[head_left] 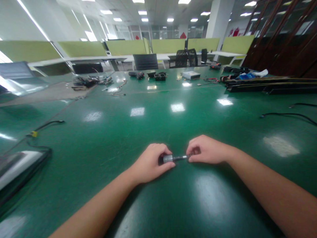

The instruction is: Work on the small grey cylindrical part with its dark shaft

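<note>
A screwdriver [168,159] with a dark handle, a silver collar and a thin metal shaft lies level just above or on the green table [158,125]. My left hand [151,163] is wrapped round its handle and collar, hiding the handle's back end. At the other end, the fingertips of my right hand [208,150] pinch the tip of the shaft. The fingers cover the tip, so I cannot tell whether a separate bit is there. The shaft points right, from one hand to the other.
Black cables lie at the left [51,122] and right [289,114]. A glossy flat device [19,165] sits at the left edge. Toward the back are a metal box [191,75], tangled parts [91,81] and long black strips [269,85]. Chairs [145,61] stand beyond.
</note>
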A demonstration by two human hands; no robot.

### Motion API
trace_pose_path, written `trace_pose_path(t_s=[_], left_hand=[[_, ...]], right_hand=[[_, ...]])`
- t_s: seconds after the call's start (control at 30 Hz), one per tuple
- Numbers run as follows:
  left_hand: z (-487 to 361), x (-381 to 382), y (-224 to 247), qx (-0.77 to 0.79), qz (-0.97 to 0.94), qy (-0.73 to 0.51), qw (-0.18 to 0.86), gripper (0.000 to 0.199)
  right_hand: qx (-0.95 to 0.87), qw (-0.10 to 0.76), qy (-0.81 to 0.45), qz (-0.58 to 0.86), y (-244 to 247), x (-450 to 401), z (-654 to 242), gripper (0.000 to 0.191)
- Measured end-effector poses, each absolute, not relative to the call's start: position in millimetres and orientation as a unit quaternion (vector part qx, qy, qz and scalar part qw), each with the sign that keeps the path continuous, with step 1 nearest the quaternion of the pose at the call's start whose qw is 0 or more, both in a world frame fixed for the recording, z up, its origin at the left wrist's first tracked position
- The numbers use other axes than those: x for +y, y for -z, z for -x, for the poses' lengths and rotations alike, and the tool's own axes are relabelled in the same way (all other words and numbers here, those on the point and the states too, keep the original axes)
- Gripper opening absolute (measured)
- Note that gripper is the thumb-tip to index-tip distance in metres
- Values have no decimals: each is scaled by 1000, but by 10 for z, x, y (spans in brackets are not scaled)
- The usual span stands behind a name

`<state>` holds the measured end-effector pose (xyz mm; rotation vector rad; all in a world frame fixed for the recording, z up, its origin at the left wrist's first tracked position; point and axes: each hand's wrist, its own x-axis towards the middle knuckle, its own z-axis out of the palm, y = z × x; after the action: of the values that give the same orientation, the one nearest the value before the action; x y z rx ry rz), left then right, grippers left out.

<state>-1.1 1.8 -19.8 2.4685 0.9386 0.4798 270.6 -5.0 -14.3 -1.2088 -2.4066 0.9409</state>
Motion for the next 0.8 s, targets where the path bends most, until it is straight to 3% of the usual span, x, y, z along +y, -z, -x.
trace_pose_path(t_s=[0.57, 0.8], left_hand=[[-137, 67, 254, 341, -897, -176, 218, 30], [-138, 73, 213, 344, -891, -182, 233, 19]], right_hand=[[-862, 232, -226, 389, 364, -102, -2349, 12], [-865, 238, -227, 378, 371, -104, -2375, 13]])
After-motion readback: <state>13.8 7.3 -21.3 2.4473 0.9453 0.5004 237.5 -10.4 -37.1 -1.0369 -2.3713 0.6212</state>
